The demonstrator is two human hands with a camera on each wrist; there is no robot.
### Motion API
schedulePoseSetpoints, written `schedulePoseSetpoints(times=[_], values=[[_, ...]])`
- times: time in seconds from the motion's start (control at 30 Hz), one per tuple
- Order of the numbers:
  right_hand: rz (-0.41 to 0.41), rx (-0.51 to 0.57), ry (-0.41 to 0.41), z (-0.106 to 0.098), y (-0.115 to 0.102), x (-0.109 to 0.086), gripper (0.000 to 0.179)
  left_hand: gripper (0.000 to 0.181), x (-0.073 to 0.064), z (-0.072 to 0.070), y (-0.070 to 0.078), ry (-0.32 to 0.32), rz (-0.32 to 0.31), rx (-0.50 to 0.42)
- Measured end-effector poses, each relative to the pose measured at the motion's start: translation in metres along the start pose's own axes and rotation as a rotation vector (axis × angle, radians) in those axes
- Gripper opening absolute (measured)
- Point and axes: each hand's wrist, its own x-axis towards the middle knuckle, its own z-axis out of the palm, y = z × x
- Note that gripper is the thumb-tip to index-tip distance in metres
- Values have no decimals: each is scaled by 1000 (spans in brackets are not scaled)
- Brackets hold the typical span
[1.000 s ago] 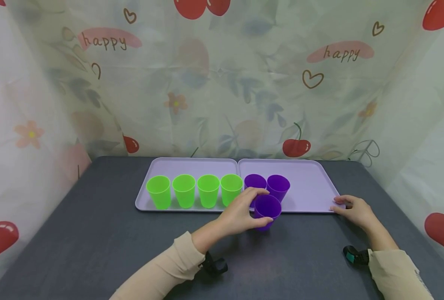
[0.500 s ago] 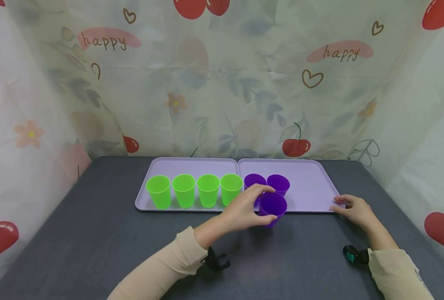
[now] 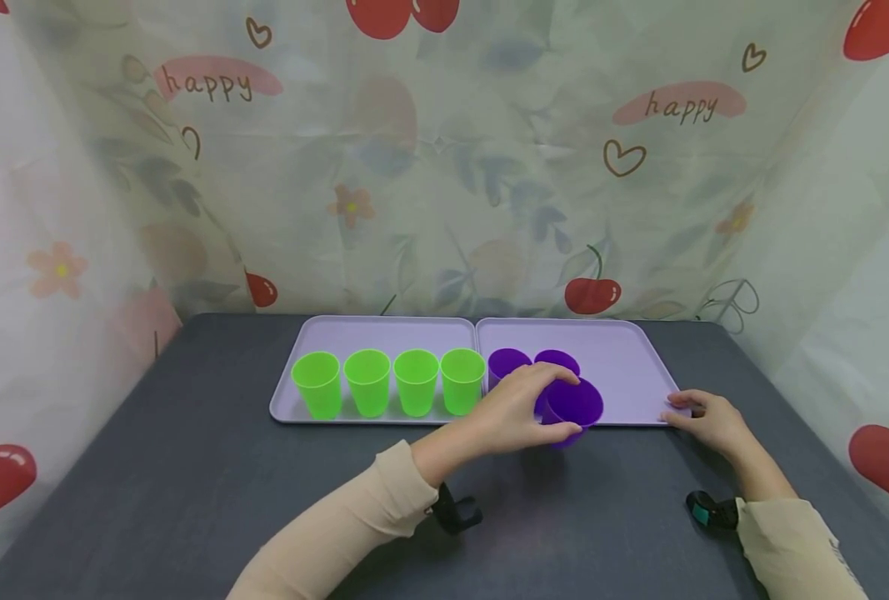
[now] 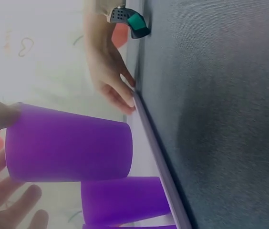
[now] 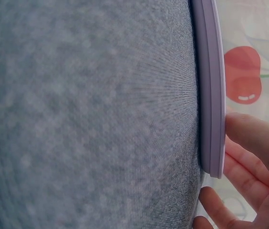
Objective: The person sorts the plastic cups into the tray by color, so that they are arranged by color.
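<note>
My left hand [image 3: 507, 412] grips a purple cup [image 3: 579, 404] by its side near the rim, thumb in front and fingers behind. That cup hangs above the front edge of the right lilac tray [image 3: 624, 358]; in the left wrist view the held cup [image 4: 72, 145] is lifted off the tray. Behind the hand stand two more purple cups [image 3: 507, 364], partly hidden. My right hand [image 3: 714, 425] holds the tray's front right corner. In the right wrist view the right thumb [image 5: 249, 131] lies against the tray's rim [image 5: 211, 95].
Several bright green cups [image 3: 417, 383] stand in a row on the left lilac tray [image 3: 384, 329], which adjoins the right one. Both trays lie on a dark grey tabletop [image 3: 189, 467]. A patterned curtain [image 3: 444, 167] hangs around the back and sides.
My left hand has carried the purple cup to the right and slightly away from me, along the tray's front edge. The right hand has stayed at the tray corner.
</note>
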Motion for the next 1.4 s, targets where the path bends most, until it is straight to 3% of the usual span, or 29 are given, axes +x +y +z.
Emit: schedulePoseSetpoints(times=[0.4, 1.03, 1.4], values=[[-8, 4, 9, 0, 0, 0, 52, 46, 23, 9, 3, -7, 36, 93], [-22, -5, 30, 0, -3, -2, 49, 46, 59, 24, -1, -26, -31, 115], [-15, 0, 24, 0, -3, -3, 51, 46, 75, 37, -5, -64, -106, 201]])
